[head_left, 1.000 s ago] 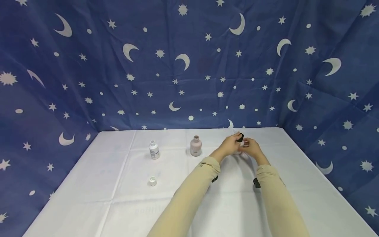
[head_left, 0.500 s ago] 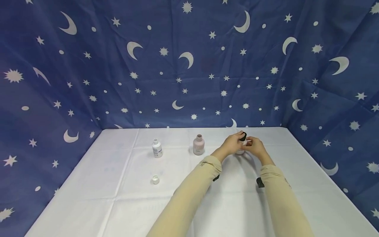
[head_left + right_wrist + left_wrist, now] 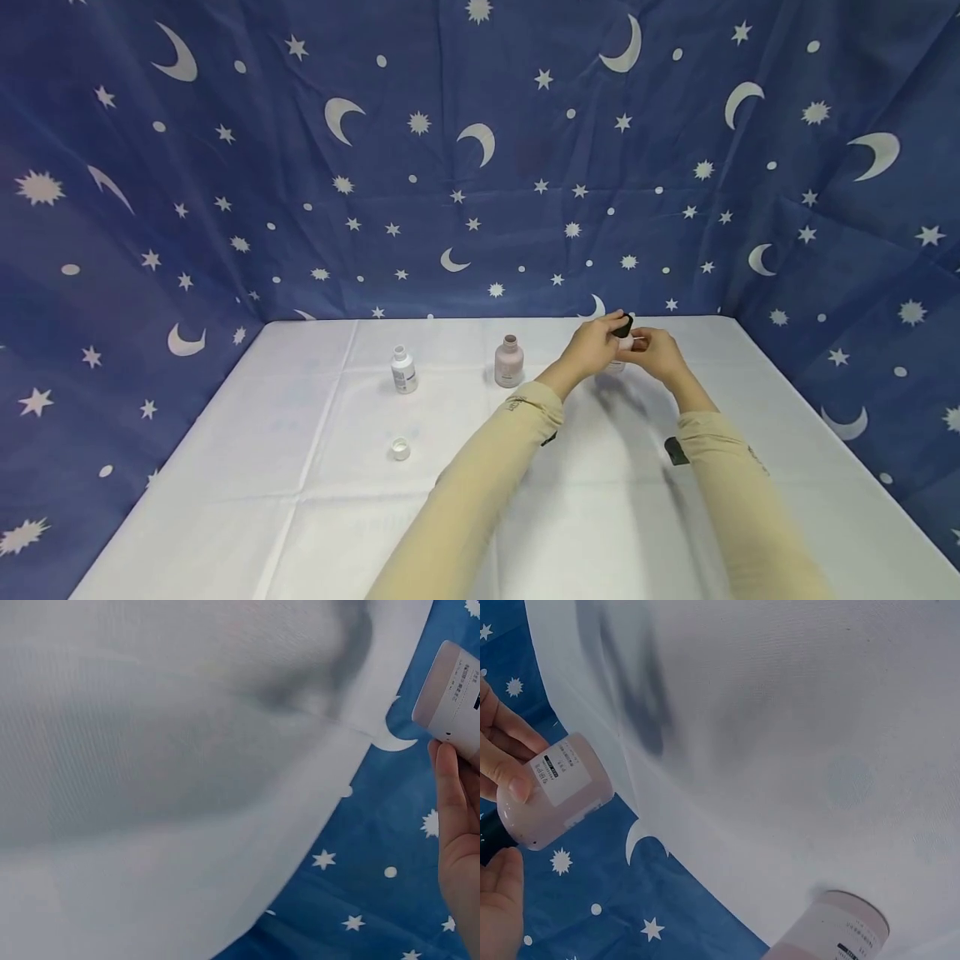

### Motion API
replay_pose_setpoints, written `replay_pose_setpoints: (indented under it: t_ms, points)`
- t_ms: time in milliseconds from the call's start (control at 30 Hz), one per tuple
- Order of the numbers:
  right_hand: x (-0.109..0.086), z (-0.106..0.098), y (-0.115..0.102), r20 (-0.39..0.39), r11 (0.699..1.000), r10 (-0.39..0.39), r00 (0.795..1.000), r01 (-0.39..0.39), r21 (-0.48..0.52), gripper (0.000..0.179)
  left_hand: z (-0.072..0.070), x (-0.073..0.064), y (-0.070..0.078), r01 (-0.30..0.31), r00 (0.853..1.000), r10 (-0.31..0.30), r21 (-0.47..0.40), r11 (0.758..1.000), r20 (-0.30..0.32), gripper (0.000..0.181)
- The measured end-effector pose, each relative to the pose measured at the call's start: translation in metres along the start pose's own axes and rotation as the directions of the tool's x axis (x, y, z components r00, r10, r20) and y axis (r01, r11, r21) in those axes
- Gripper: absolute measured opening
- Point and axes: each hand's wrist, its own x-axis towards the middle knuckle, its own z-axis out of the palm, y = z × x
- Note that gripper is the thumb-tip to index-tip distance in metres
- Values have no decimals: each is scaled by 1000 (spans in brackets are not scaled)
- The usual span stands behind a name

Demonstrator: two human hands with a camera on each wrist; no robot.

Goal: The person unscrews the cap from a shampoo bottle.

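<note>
Both hands hold one pale pink bottle [image 3: 559, 791] with a black cap [image 3: 493, 836], tilted and raised over the far right of the white table. My left hand [image 3: 590, 347] pinches the black cap between fingers and thumb. Around the body of the bottle curl the fingers and thumb of my right hand [image 3: 662, 357]; a printed label shows beside them in the left wrist view. A second pink bottle [image 3: 509, 367], uncapped, stands upright to the left of the hands. Further left is a small white bottle [image 3: 404, 373] with an open neck.
A small white cap [image 3: 401, 450] lies on the white tablecloth [image 3: 360, 533] nearer the front left. Blue curtains [image 3: 420, 208] with stars and moons hang behind the table and along both sides.
Both hands have lifted the capped pink bottle slightly, up and away from the front. The head view has shifted a little; the other bottles and the white cap stay in place.
</note>
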Motion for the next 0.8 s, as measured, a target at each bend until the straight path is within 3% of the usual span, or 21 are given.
replay_pose_setpoints:
  t_ms: [233,533,800]
  points:
    - [-3,-9,-10,2,1000,-16,1000,16,-7,63,-12,-1,7,2,1000,-2,-19,1000,8,43]
    - [-8,-18,-29,2,997,-82,997,82,-12,61,-25,-7,13,-25,997,14,-144,989,-82,37]
    - [-15,-19,-45,-23,991,-133,991,132,-32,54,-42,-19,15,-48,996,34,-170,984,-80,35]
